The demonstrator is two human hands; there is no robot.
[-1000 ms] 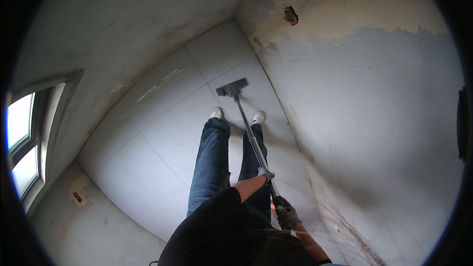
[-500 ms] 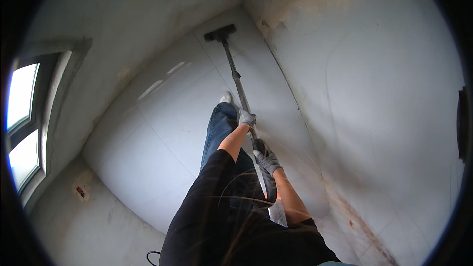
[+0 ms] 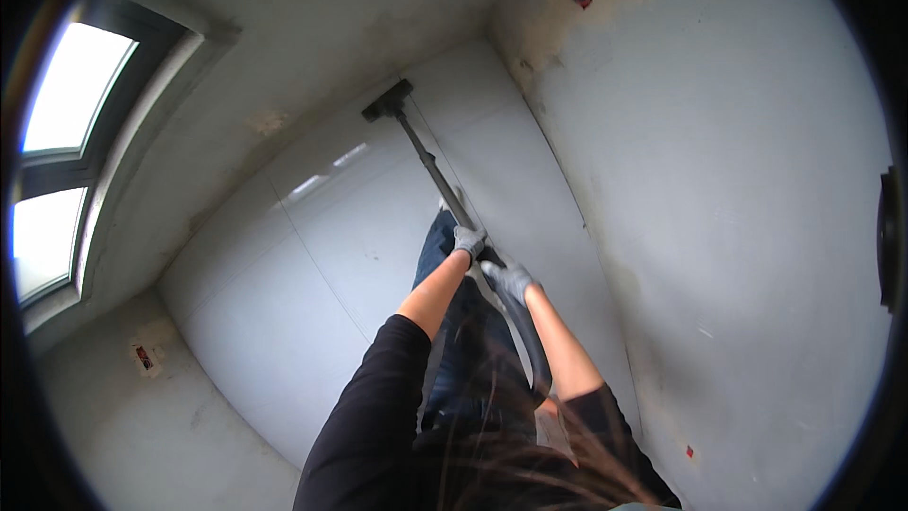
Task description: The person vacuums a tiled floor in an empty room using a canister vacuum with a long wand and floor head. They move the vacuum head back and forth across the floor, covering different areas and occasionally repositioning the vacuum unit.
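Pipe (image 3: 441,181), smooth and straight, is clasped by gloved left hand (image 3: 470,241); right hand (image 3: 511,280) curls round black handle (image 3: 489,255); oblong head (image 3: 387,101), eleven o'clock.

Head-worn fisheye view — downward

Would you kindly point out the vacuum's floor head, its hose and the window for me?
Floor head (image 3: 388,100): head view, middle of its dark body.
Hose (image 3: 532,345): head view, on its curved stretch.
Window (image 3: 64,171): head view, dark bar between its bright panes.
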